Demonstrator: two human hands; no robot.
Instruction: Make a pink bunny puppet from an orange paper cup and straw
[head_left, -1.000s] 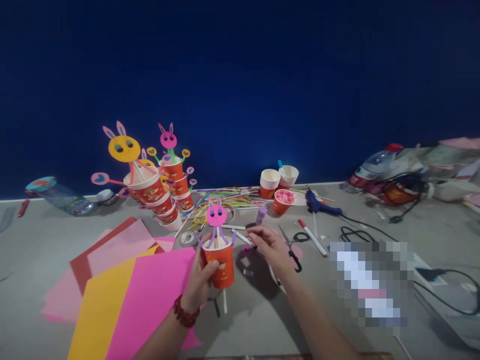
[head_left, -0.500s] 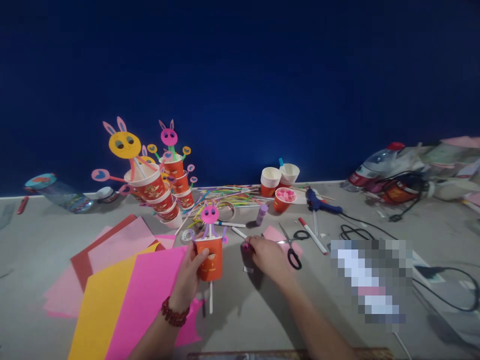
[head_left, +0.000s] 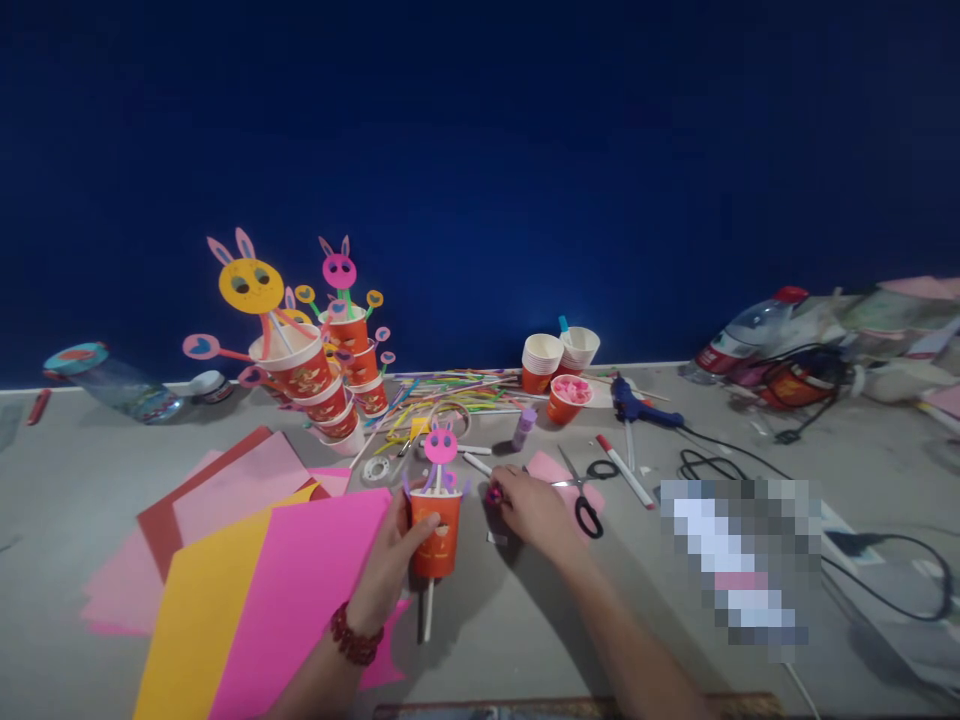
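Observation:
My left hand (head_left: 390, 550) is wrapped round an orange paper cup (head_left: 442, 555), its thumb across the front. Out of the cup's top rises a pink paper bunny head (head_left: 441, 447) with purple arms at its sides. A white stick (head_left: 429, 610) sticks out below the cup's base. To the right, my right hand (head_left: 529, 505) rests low over the table with curled fingers. At its fingertips is a small shiny magenta thing (head_left: 493, 494), too small to name. A white marker (head_left: 478, 465) lies just beyond those fingers, and black-handled scissors (head_left: 586, 510) lie to the right.
Coloured paper sheets (head_left: 300, 580) spread at left. Behind them stand stacked cups (head_left: 326, 405) with bunny figures. Pipe cleaners (head_left: 465, 385), a glue stick (head_left: 524, 428), a cup of pink pieces (head_left: 570, 400) and a blue glue gun (head_left: 649, 410) with trailing cord lie further back.
My left hand has moved the cup with its bunny head slightly to the right and nearer to me. My right hand stays almost where it was.

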